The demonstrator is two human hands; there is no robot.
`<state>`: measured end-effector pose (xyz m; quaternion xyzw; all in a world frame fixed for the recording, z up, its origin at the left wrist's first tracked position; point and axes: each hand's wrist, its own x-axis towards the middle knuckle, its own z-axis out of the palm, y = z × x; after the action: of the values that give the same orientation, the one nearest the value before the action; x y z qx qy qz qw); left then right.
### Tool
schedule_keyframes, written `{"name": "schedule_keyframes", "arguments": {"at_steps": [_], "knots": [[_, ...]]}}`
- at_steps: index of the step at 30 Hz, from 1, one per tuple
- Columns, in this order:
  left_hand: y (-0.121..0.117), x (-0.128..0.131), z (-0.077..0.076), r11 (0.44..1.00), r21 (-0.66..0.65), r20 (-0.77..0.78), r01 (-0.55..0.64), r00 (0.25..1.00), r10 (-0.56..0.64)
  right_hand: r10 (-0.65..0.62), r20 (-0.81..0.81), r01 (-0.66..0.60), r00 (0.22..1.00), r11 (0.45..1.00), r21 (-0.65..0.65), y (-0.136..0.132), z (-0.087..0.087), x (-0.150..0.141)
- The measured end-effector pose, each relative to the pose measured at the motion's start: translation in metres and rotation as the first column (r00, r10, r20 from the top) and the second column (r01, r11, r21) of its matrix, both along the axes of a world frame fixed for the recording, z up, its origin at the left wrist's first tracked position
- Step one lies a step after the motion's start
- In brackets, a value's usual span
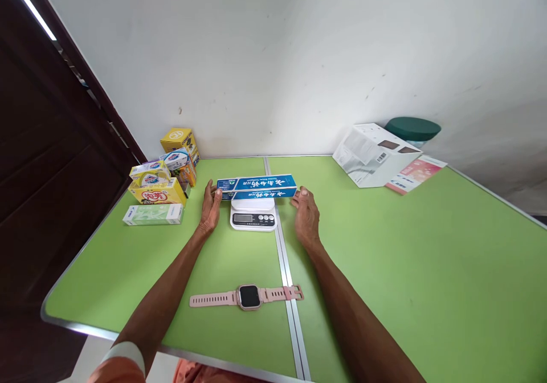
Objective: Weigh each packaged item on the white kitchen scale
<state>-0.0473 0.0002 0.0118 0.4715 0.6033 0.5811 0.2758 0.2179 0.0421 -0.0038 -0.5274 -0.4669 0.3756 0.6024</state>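
A long blue toothpaste box (pixel 256 186) lies across a small white kitchen scale (pixel 253 214) near the middle of the green table (pixel 384 269). My left hand (pixel 210 211) is at the box's left end, fingers stretched and touching it. My right hand (pixel 305 215) is at the box's right end, fingers slightly curled, the fingertips at or just short of the box. Neither hand wraps around anything. The scale's display and buttons face me below the box.
A pink smartwatch (pixel 248 296) lies flat near the table's front edge. Several small packages (pixel 164 178) are stacked at the back left. A white carton (pixel 371 154), a pink leaflet (pixel 413 175) and a green lid (pixel 412 128) sit at the back right. A dark door stands left.
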Motion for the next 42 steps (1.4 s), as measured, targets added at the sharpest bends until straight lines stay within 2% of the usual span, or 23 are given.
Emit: {"name": "schedule_keyframes", "arguments": {"at_steps": [32, 42], "knots": [[0.0023, 0.0006, -0.0040, 1.000, 0.010, 0.013, 0.020, 1.000, -0.020, 0.026, 0.035, -0.028, 0.999, 0.999, 0.037, 0.0017, -0.0013, 0.0019], [0.0005, 0.0004, -0.0006, 0.999, -0.007, 0.020, 0.048, 0.999, -0.048, 0.020, 0.029, -0.021, 0.999, 1.000, 0.023, 0.0009, -0.0014, 0.0011]]}}
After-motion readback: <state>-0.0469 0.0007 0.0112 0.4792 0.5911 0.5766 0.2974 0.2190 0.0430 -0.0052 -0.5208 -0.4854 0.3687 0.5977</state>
